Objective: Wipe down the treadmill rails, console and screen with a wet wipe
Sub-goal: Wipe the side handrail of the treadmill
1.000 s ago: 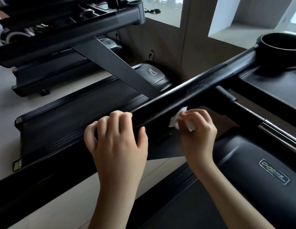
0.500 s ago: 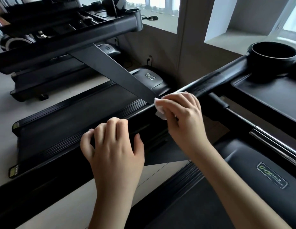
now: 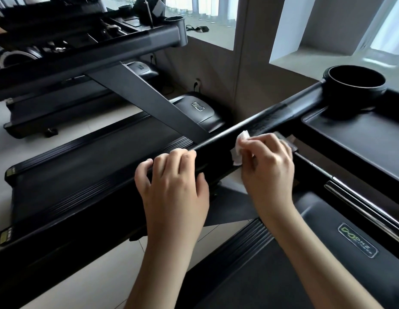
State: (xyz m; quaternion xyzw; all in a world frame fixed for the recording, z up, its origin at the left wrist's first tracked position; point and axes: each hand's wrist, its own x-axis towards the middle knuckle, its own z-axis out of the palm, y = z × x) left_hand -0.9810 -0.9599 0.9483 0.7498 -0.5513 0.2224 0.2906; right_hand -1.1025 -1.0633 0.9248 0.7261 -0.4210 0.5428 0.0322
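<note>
Your right hand [image 3: 268, 168] has brought the wipe [image 3: 239, 144] off the top of the rail [image 3: 218, 153], where it sat 0.5 s ago, back onto the face nearest you, much as it lay 1 s ago. That reads as short rubbing strokes over 1 stretch rather than a long pass. Towards the cup holder [image 3: 356, 83] the rail top shows wet streaks, so that end looks done. The long run to your left, the tray [image 3: 361, 139] and the screen, which is out of view, look still to do.

Your left hand [image 3: 174, 192] has not shifted: its fingers curl over the rail top, thumb on the near face, clamped on the rail as a brace. Your right hand sits knuckles up, its thumb and fingers pinching the crumpled wipe against the rail, near the left hand but apart from it.
</note>
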